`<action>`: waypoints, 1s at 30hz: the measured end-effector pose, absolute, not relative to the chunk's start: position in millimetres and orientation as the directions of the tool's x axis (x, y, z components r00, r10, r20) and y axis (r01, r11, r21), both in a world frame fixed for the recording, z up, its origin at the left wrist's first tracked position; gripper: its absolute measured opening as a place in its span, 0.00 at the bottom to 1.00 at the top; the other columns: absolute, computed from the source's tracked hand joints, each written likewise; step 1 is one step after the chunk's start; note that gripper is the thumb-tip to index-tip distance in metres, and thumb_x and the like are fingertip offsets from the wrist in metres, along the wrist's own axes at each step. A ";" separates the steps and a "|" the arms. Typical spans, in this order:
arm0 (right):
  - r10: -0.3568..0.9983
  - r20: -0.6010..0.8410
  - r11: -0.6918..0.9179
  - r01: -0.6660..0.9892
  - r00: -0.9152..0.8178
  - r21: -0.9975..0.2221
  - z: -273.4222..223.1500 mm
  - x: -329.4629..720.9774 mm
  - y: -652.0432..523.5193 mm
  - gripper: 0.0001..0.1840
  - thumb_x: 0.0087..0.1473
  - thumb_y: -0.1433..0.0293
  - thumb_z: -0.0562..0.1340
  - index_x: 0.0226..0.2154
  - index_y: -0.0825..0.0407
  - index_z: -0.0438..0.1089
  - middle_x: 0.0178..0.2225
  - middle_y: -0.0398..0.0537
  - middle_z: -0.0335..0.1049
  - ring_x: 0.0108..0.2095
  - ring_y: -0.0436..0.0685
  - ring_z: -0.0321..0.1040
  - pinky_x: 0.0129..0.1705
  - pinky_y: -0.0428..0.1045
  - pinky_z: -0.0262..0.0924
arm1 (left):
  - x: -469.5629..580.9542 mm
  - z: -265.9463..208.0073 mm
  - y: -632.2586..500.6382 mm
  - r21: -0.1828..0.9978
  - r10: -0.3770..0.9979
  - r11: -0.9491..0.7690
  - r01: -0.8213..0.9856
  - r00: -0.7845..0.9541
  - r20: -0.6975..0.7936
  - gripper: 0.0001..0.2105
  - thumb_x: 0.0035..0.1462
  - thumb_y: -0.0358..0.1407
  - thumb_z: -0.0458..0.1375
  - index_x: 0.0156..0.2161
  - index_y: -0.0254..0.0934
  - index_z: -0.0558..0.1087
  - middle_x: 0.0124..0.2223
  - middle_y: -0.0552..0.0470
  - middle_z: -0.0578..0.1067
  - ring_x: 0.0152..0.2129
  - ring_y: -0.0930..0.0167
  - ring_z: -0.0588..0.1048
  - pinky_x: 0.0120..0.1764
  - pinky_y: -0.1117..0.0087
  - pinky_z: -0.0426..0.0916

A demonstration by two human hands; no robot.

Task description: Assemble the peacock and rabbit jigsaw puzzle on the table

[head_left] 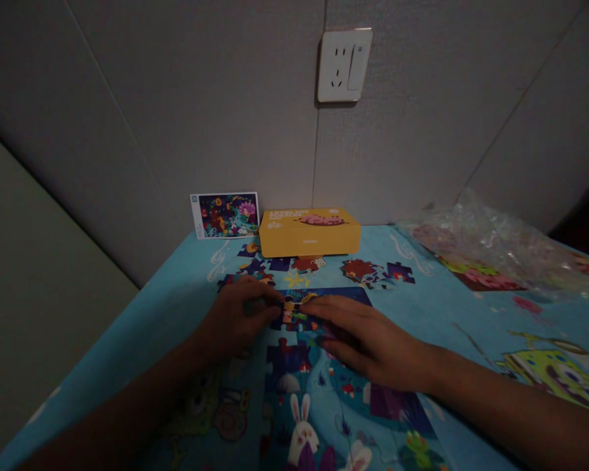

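A partly assembled jigsaw puzzle (341, 409) with a white rabbit and a blue path lies on the table in front of me. My left hand (243, 314) is at its upper left, thumb and index finger pinched at the edge of a small colourful puzzle piece (288, 309). My right hand (360, 333) rests over the puzzle's upper right part, its fingers stretched out and the fingertips near the same piece. Part of the puzzle is hidden under this hand. Just beyond the hands are loose pieces (360, 269) in a small pile, with more pieces (252, 265) at the left.
A yellow puzzle box (309, 239) stands against the wall, beside a picture card (228, 216) leaning upright. Crumpled clear plastic (500, 242) covers printed sheets at the right. The blue cartoon tablecloth (177, 288) covers the table. A wall socket (344, 65) is above.
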State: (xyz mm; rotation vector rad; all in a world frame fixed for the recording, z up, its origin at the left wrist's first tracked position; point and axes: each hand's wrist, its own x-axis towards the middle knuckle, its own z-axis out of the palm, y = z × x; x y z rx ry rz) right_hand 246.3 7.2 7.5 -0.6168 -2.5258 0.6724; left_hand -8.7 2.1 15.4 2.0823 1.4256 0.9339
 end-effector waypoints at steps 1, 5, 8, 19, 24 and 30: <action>0.510 0.299 0.790 0.301 -0.807 -0.535 8.1 246.1 6.8 0.28 0.59 0.74 0.57 0.61 0.50 0.57 0.59 0.55 0.61 0.60 0.57 0.57 0.61 0.57 0.54 | -9.0 15.6 2.9 0.717 0.944 -0.330 0.613 0.222 0.245 0.07 0.49 0.34 0.60 0.34 0.38 0.79 0.34 0.50 0.78 0.34 0.66 0.74 0.40 0.65 0.68; 0.475 0.303 0.814 0.282 -0.827 -0.507 10.9 244.9 5.2 0.28 0.58 0.75 0.57 0.61 0.50 0.59 0.59 0.55 0.62 0.60 0.58 0.57 0.61 0.58 0.55 | -9.5 15.7 4.9 0.802 0.970 -0.236 0.548 0.184 0.160 0.09 0.48 0.37 0.61 0.34 0.38 0.80 0.33 0.51 0.80 0.31 0.66 0.75 0.39 0.64 0.69; 0.468 0.290 0.816 0.281 -0.835 -0.505 13.2 244.3 4.8 0.29 0.56 0.75 0.59 0.60 0.49 0.60 0.57 0.55 0.64 0.58 0.59 0.59 0.60 0.58 0.56 | -8.0 17.8 2.8 0.772 0.967 -0.253 0.582 0.183 0.179 0.07 0.45 0.37 0.63 0.30 0.38 0.80 0.32 0.51 0.78 0.31 0.67 0.74 0.38 0.65 0.68; 0.460 0.168 0.812 0.336 -0.872 -0.478 17.3 244.9 2.7 0.32 0.57 0.73 0.59 0.64 0.47 0.55 0.59 0.51 0.62 0.55 0.60 0.60 0.60 0.59 0.54 | -8.8 23.3 2.1 0.729 0.962 -0.255 0.635 0.241 0.127 0.06 0.46 0.35 0.62 0.30 0.36 0.79 0.28 0.53 0.76 0.27 0.70 0.72 0.34 0.69 0.66; 0.438 0.159 0.820 0.320 -0.885 -0.474 19.2 244.7 2.2 0.33 0.58 0.73 0.58 0.64 0.47 0.54 0.60 0.49 0.61 0.55 0.60 0.60 0.59 0.58 0.53 | -8.9 22.3 3.2 0.699 0.955 -0.276 0.660 0.274 0.118 0.04 0.47 0.33 0.60 0.29 0.35 0.77 0.28 0.53 0.75 0.27 0.71 0.72 0.34 0.69 0.66; 0.433 0.157 0.822 0.318 -0.888 -0.472 19.2 244.4 1.4 0.35 0.58 0.75 0.58 0.65 0.47 0.51 0.61 0.49 0.60 0.54 0.60 0.59 0.58 0.57 0.54 | -10.5 20.6 4.6 0.660 0.947 -0.282 0.696 0.314 0.073 0.04 0.49 0.34 0.60 0.31 0.35 0.75 0.30 0.52 0.73 0.29 0.69 0.72 0.34 0.69 0.65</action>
